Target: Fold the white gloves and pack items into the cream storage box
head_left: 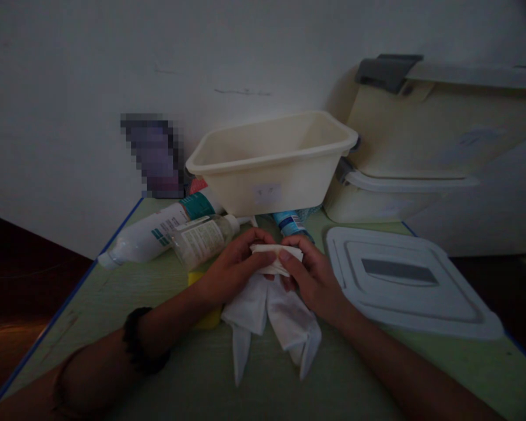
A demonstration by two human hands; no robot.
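A white cloth (287, 318) is bunched between my two hands just above the table. Its upper edge is folded over, while loose pointed ends hang down below my fingers. My left hand (234, 263) pinches the left side of the fold, thumb on top. On the right side, my right hand (313, 275) grips it the same way, the two thumb tips almost meeting. Part of a yellow sponge-like piece (208, 316) shows under my left wrist. Beyond my left hand lie a clear bottle with a printed label (201, 240) and a larger white bottle (146, 237).
A cream bin (272, 184) stands at the back against the wall, with a blue labelled container (289, 222) in front of it. To the right lies a grey-white lid (403, 286). Behind that, lidded storage boxes (433, 131) are stacked. A pixelated object (155, 155) leans at back left.
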